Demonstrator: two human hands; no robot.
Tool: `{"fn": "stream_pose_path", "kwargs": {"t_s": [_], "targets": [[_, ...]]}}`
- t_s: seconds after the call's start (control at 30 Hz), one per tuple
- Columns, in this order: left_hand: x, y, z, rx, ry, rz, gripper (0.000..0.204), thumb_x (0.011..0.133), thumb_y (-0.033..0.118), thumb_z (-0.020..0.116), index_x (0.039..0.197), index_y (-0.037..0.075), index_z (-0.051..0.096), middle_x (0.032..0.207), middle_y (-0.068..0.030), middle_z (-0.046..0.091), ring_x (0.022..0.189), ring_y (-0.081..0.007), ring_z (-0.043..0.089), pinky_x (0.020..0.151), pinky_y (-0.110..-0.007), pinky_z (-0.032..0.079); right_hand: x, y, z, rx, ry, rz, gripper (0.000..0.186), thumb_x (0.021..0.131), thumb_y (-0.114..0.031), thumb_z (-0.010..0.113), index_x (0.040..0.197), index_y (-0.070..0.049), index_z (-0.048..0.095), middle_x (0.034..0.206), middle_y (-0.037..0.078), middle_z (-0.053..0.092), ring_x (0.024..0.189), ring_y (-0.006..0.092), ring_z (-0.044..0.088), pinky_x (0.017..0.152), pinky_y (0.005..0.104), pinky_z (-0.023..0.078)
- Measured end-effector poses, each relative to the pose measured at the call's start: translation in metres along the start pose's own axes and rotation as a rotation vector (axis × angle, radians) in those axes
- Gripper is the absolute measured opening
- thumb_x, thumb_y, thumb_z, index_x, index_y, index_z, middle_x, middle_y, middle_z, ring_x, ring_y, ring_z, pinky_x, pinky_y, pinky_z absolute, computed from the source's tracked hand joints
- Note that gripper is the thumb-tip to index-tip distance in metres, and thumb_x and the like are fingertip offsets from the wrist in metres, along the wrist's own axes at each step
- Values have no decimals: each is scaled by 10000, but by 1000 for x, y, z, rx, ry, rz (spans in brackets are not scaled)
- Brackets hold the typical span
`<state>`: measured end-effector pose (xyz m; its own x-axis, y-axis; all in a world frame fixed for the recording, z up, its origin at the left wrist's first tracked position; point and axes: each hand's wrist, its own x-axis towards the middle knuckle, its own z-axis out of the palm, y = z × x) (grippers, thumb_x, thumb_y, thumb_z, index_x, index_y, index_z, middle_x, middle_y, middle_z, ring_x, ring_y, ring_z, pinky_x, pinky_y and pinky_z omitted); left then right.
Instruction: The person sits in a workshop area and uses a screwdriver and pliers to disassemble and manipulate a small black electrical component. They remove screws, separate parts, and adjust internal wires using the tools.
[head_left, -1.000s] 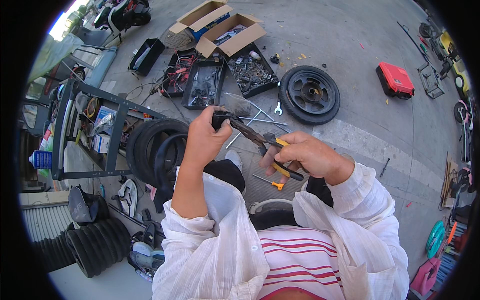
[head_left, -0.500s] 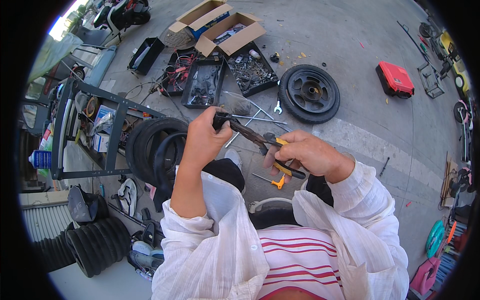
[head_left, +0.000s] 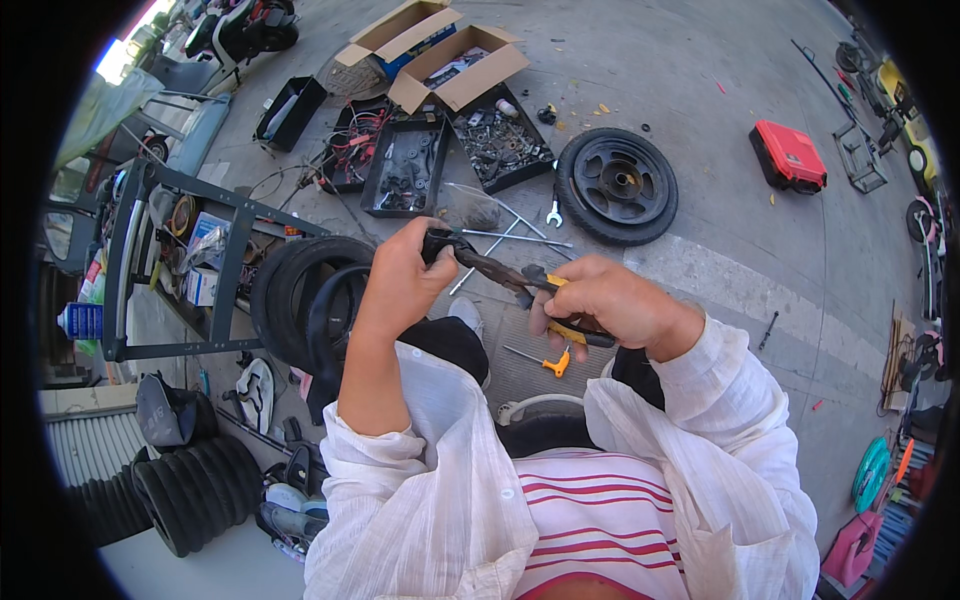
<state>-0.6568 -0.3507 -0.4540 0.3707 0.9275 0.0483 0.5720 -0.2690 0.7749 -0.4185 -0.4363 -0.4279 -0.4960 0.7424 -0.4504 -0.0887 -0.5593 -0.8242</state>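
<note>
Yellow-handled pliers (head_left: pixel 508 277) are held in the centre of the frame by the right hand (head_left: pixel 622 308), which is clamped around their handles. A black part (head_left: pixel 437 243) is pinched by the left hand (head_left: pixel 405 283), left of centre; whether it is bitten by the pliers cannot be told. Below, an orange-yellow screwdriver (head_left: pixel 557 364) is seen.
</note>
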Motion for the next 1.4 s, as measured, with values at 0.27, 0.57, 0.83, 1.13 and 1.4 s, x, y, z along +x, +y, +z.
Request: {"fn": "stream_pose_path", "kwargs": {"t_s": [0.27,0.57,0.83,1.13,1.4], "targets": [[3,-3,1,-94,68,-40,204,835,116,601,973,-35,597,699,-82,590,584,-111,487,565,-275,422,3,9,-3,64,-11,-48,303,802,-100,491,974,110,626,922,175,644,869,206,638,659,283,549],[5,-16,6,-238,47,-53,220,837,122,604,992,-34,585,741,-56,588,649,-107,498,613,-274,434,5,6,-1,70,-49,-41,304,826,-91,478,992,123,616,950,194,647,808,200,654,681,306,567],[4,-2,4,-243,86,-93,203,846,79,609,1017,-26,581,769,-32,598,670,-63,504,603,-236,431,5,7,3,284,-89,-75,308,862,-71,430,991,136,617,960,231,646,896,275,674,725,367,583],[5,2,9,-287,189,-22,196,845,45,606,1028,-21,582,773,-9,596,659,-32,496,564,-197,407,3,7,4,255,-108,-117,355,825,-92,462,1020,177,588,1045,293,623,949,322,663,735,365,582],[3,5,11,-230,195,-23,199,828,46,614,1015,-19,592,756,-12,597,641,-29,499,564,-196,420,1,8,5,96,-29,-77,323,821,-108,475,1004,108,630,933,218,663,807,211,667,666,287,554]]}}
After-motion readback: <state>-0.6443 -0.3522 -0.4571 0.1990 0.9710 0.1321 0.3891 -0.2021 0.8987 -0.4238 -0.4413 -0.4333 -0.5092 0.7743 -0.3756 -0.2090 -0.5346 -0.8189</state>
